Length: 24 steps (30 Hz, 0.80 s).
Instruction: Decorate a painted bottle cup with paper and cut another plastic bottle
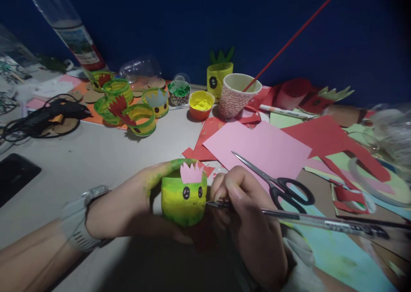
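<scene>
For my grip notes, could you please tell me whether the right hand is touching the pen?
Touching: the head view shows the right hand gripping the pen a little behind its tip.

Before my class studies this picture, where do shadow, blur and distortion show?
Head view: dim light overall, nearly black in the upper right corner; head view: a dark shadow on the table below the left hand; head view: clear plastic smeared at the right edge; head view: the bottle at upper left slants, perhaps from lens distortion.
</scene>
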Each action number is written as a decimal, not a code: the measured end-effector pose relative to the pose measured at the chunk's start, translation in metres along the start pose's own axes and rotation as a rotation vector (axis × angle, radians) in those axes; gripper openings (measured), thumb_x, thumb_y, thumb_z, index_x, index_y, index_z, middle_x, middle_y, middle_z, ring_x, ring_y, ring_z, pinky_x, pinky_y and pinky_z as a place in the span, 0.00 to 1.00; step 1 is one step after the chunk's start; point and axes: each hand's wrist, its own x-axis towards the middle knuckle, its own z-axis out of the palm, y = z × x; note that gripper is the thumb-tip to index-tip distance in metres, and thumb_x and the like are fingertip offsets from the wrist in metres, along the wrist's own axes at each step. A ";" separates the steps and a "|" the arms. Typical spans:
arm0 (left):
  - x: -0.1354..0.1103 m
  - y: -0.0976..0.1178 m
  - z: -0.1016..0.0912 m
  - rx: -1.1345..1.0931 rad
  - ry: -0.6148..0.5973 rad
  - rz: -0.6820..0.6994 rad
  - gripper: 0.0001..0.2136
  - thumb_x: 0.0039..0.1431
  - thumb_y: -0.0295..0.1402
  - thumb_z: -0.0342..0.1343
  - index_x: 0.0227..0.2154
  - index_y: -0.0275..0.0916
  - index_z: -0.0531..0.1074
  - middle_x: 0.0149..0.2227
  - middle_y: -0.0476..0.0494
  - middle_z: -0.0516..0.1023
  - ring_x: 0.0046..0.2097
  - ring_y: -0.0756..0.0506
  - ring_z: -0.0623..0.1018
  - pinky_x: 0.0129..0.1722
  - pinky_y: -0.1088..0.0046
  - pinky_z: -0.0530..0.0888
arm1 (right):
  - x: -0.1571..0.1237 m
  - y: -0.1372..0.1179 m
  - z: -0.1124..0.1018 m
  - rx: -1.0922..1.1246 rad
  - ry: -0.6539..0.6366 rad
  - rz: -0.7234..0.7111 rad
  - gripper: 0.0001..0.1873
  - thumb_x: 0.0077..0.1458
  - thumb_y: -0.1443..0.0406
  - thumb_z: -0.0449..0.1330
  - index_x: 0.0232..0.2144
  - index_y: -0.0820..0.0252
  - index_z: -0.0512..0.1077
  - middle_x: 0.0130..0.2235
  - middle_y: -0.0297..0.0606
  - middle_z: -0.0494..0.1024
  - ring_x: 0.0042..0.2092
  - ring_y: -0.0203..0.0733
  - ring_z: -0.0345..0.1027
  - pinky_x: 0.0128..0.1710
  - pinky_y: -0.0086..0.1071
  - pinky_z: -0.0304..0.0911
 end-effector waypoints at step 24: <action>-0.008 0.008 -0.008 0.306 0.083 0.260 0.45 0.36 0.32 0.70 0.60 0.47 0.55 0.62 0.40 0.59 0.61 0.35 0.60 0.62 0.56 0.55 | 0.015 0.003 -0.004 -0.004 0.169 0.050 0.18 0.59 0.52 0.50 0.25 0.58 0.61 0.14 0.23 0.53 0.17 0.29 0.43 0.18 0.23 0.46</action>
